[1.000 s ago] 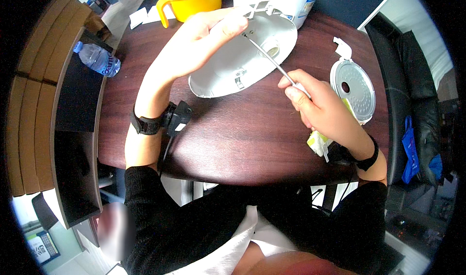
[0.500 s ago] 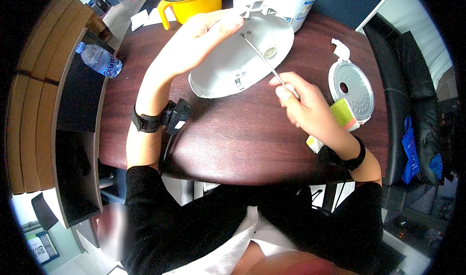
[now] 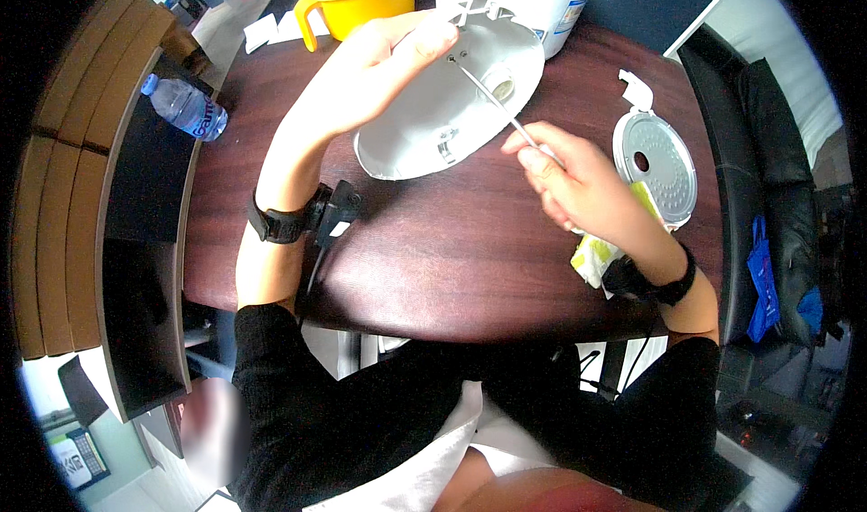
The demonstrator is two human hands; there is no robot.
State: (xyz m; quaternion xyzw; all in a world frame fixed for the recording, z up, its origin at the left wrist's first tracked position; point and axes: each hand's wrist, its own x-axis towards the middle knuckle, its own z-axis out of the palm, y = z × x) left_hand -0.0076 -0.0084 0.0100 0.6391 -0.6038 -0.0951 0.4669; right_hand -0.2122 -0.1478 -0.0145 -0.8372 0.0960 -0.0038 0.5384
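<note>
A white oval lid cover [image 3: 406, 142], hollow side up, lies tilted on the table with its far end by the white cooker body [image 3: 562, 15]. My left hand [image 3: 393, 65] grips its far left edge, thumb on the inner side and the other fingers mostly hidden. In my right hand [image 3: 573, 173] is a screwdriver [image 3: 492, 98], its handle largely covered by my closed fingers. Its thin shaft slants away to the left, and the tip meets a small screw hole near the cover's far end.
A round grey inner lid [image 3: 664, 155] lies right of my right hand, beside a green and white packet [image 3: 591, 257]. At the back stands a yellow pot [image 3: 366, 6]. A water bottle [image 3: 185, 107] lies at the left, and a dark sofa [image 3: 781, 151] is beyond the table's right side.
My right hand has turned slightly and shifted a little right, with the screwdriver tip still at the hole. The cover sits marginally higher in view.
</note>
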